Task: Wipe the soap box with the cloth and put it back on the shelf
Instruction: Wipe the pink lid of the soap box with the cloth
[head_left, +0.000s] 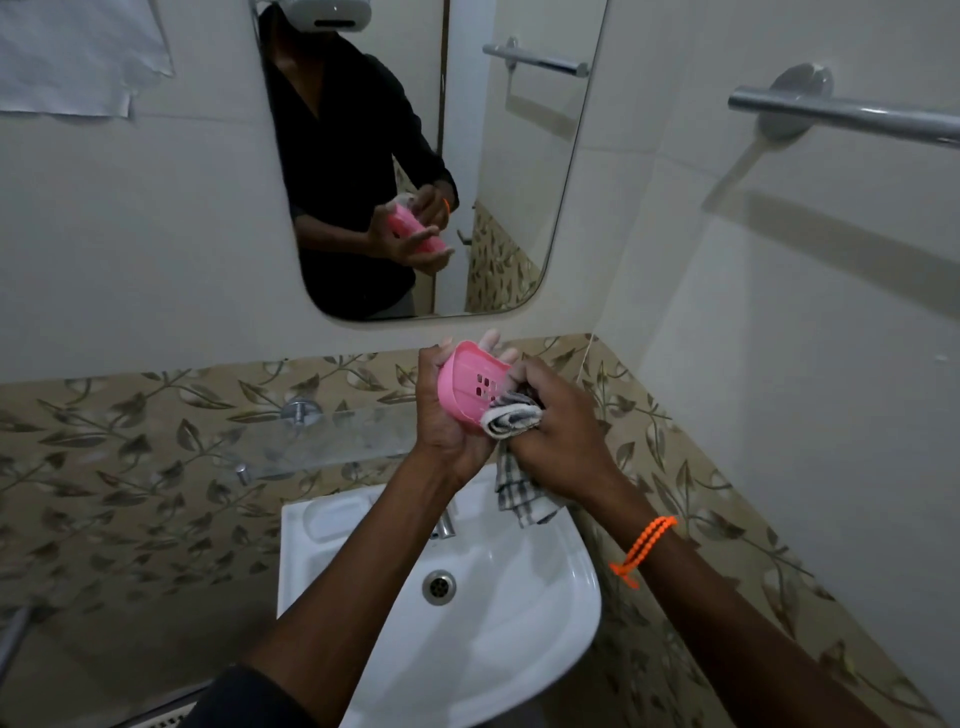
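Note:
A pink soap box (467, 384) with slotted holes is held above the sink, tilted with its hollow side toward me. My left hand (441, 421) grips it from the left and behind, fingertips showing past its far rim. My right hand (556, 431) holds a bunched grey-and-white checked cloth (511, 415) and presses it against the box's lower right edge. The cloth's loose end hangs below my right hand. A clear glass shelf (322, 436) is fixed to the wall to the left, over the sink.
A white sink (519, 613) with a drain and a chrome tap (444, 522) lies below my hands. A mirror (509, 156) hangs above. A chrome towel bar (852, 111) runs along the right wall. Patterned leaf tiles line the walls.

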